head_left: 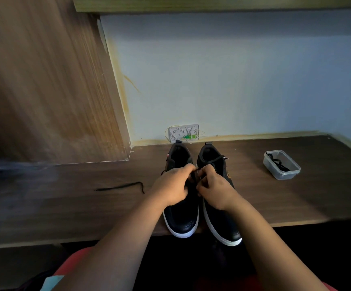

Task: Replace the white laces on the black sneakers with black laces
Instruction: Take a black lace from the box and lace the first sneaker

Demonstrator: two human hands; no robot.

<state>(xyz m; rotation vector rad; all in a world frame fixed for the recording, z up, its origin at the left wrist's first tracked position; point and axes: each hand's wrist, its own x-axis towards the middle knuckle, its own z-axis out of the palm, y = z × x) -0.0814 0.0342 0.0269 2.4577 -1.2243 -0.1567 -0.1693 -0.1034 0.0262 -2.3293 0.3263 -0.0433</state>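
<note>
Two black sneakers with white soles stand side by side on the dark wooden desk, toes over its front edge: the left sneaker (182,215) and the right sneaker (216,213). My left hand (173,185) and my right hand (214,189) meet over the left sneaker's lacing area, fingers curled and pinching a black lace (194,175) between them. The eyelets are hidden under my hands. The right sneaker carries a black lace near its collar. A loose end of black lace (120,187) lies on the desk to the left.
A clear plastic tub (281,164) holding a black lace sits at the right on the desk (286,198). A white wall box (184,133) is behind the shoes. A wooden panel (44,91) rises at the left.
</note>
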